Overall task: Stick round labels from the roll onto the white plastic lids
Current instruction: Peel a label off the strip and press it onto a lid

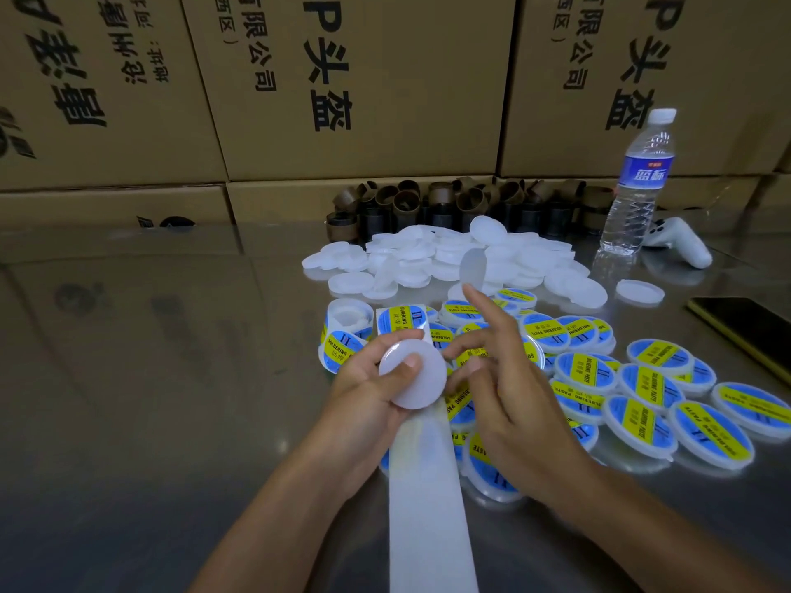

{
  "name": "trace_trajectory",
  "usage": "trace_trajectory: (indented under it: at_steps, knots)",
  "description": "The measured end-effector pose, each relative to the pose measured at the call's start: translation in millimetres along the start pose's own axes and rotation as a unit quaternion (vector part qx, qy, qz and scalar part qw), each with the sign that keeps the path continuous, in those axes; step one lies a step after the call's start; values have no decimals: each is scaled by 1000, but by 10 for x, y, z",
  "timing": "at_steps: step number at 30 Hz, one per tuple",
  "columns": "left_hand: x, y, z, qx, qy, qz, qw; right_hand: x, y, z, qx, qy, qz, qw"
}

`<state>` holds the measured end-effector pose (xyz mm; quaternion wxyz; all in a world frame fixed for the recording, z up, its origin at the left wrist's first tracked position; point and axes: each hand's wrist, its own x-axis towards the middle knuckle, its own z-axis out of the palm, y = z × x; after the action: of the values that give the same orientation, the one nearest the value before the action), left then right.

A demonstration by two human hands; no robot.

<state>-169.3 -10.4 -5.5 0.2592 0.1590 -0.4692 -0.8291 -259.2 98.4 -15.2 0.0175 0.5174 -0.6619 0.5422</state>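
My left hand (368,387) holds a plain white lid (413,374) above the table, thumb curled onto its face. My right hand (509,378) is beside it, fingers spread; a round label (473,267), seen from its pale back, stands stuck to the raised index fingertip. The label roll (346,331) stands just beyond my left hand. Its empty white backing strip (432,507) runs toward me under the lid. A heap of unlabelled white lids (428,254) lies further back. Labelled blue-and-yellow lids (642,400) spread to the right.
Cardboard boxes (355,79) wall off the back. Brown cardboard cores (449,203) stand in front of them. A water bottle (637,186), a white controller (680,246) and a dark phone (749,327) sit at the right on the shiny metal table (171,378).
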Motion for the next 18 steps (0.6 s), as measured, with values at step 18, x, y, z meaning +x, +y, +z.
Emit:
trace_trajectory:
  at_steps: [18]
  knots:
    - [-2,19,-11,-16,-31,-22,999,53,-249,39,334,86,187,920]
